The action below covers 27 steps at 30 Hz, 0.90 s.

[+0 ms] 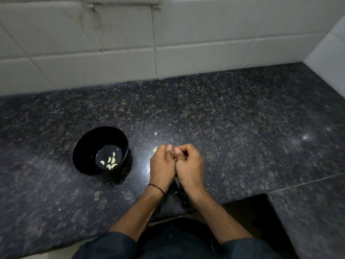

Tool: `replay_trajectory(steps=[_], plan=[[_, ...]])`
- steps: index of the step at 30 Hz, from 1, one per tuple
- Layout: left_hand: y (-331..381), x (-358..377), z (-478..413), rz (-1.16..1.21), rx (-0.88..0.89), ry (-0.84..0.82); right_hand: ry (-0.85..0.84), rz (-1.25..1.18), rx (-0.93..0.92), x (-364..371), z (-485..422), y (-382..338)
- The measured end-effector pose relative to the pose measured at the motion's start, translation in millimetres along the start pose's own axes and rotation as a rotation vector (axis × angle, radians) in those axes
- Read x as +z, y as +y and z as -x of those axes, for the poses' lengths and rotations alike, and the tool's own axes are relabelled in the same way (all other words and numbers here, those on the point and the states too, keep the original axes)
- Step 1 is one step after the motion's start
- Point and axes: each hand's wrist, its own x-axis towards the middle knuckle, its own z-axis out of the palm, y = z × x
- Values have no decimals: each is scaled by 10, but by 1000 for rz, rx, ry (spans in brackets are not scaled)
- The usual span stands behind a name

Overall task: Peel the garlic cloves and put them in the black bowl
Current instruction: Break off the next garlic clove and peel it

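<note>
Overhead, from the head view: dark speckled table (224, 109) with its back edge along a white tiled wall (112, 43), right edge against a second tiled wall.

Toward the front edge, left hand (162, 165) and right hand (190, 165) pressed side by side, backs up. Both grips drawn in tight, fingers curled under, thumb tips meeting at the top. Anything between them hidden by the thumbs; cannot tell whether clamped on a clove or on nothing. Thin black band (156, 188) round the left wrist.

One pale garlic clove (155, 150) peeking out just beyond the left knuckles, on the back-edge side; lying on the table or held, cannot tell.

Left of the hands, black bowl (78, 146), upright, near them but apart, roughly midway between front and back edges. On its bottom, a handful of peeled cloves (110, 162) lying close together.

Small white skin flecks (155, 133) on the table behind the hands, another far off toward the right edge. Dark sleeves (115, 245) low in the view, past the front edge.
</note>
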Motion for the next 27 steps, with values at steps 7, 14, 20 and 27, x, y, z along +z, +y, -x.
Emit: replay_trajectory(steps=[7,14,20,27], plan=[[61,-38,42,50,-3,-81,10,-29,30,-18,-22,7],[132,-35,33,205,-135,-167,-16,59,-102,-25,-44,68],[183,-37,5,550,-334,-249,6,-66,-153,-34,-29,74],[9,-67,16,-31,99,-74,8,-253,96,-17,-20,-37]])
